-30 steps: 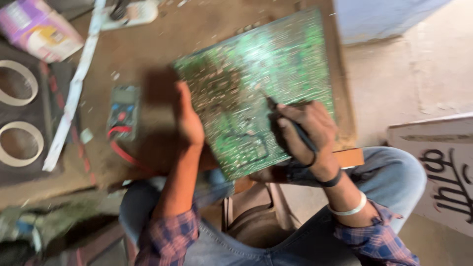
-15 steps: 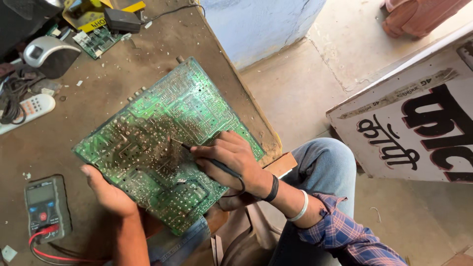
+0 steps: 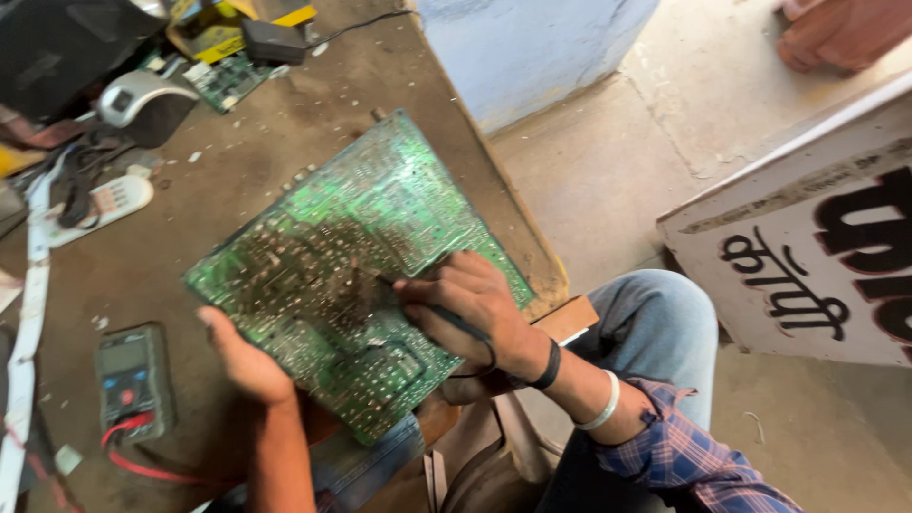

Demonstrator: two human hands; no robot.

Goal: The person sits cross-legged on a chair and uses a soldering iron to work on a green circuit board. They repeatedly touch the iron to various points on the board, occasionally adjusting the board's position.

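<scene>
Large green circuit board [image 3: 361, 275] lying solder side up, tilted, resting on the near edge of a dusty brown workbench [image 3: 256, 161] and jutting past that edge toward the lap. Left hand [image 3: 242, 361] gripping the board's lower left edge, thumb on top, fingers hidden beneath. Right hand [image 3: 465, 309] closed around a thin dark probe [image 3: 446, 318], tip pressed to the board near its middle, among darkened solder joints.

No boxes or trays in clear view; at the far left corner of the bench, a heap of loose items only: a small green board [image 3: 223, 81], a black adapter [image 3: 274, 43] with its cable, a yellow object, a grey-and-black device [image 3: 142, 100]. Contents of any holder there too blurred to tell. White remote control [image 3: 104, 201] just below that heap, beside tangled dark wires. Multimeter [image 3: 133, 380] flat on the bench near the left hand, red lead [image 3: 142, 456] curling from its lower end.

Bench's right edge running diagonally, a pale blue wall [image 3: 532, 47] just behind its far corner. Bare concrete floor [image 3: 617, 161] open to the right of the bench. White signboard [image 3: 807, 256] with dark lettering standing farther right, well apart from the board. Jeans-clad knee [image 3: 655, 323] between bench and signboard.
</scene>
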